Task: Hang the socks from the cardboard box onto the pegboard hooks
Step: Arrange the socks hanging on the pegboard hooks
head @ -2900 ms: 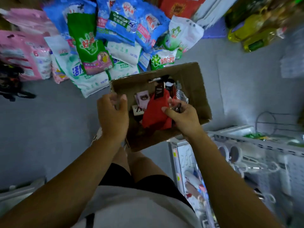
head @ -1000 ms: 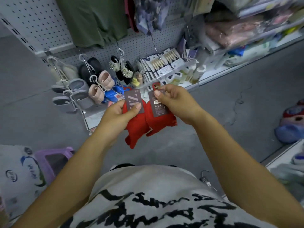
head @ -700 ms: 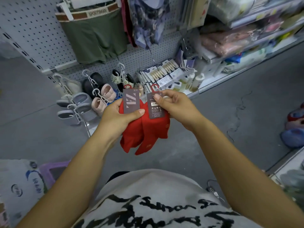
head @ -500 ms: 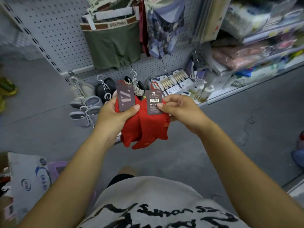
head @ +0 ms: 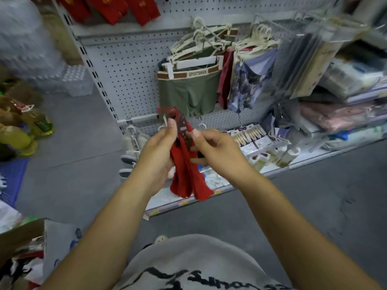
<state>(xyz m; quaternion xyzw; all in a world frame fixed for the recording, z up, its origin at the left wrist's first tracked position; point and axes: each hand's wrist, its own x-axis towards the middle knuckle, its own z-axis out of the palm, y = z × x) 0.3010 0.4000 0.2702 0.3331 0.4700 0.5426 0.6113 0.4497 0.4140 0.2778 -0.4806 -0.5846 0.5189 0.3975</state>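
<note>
Pinching the red socks point(head: 186, 174) by their dark tags point(head: 182, 127), left hand point(head: 156, 156) and right hand point(head: 216, 152) now press the two pairs together — no longer side by side — in mid-air before the lower edge of the pegboard point(head: 129, 80).

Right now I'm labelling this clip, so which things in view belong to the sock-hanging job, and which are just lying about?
Job: red socks, pinched by the left hand and right hand; pegboard.
Lying about: green underwear, slippers, yellow bottles, cream hangers.

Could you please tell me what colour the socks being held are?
The socks are red; head view.
</note>
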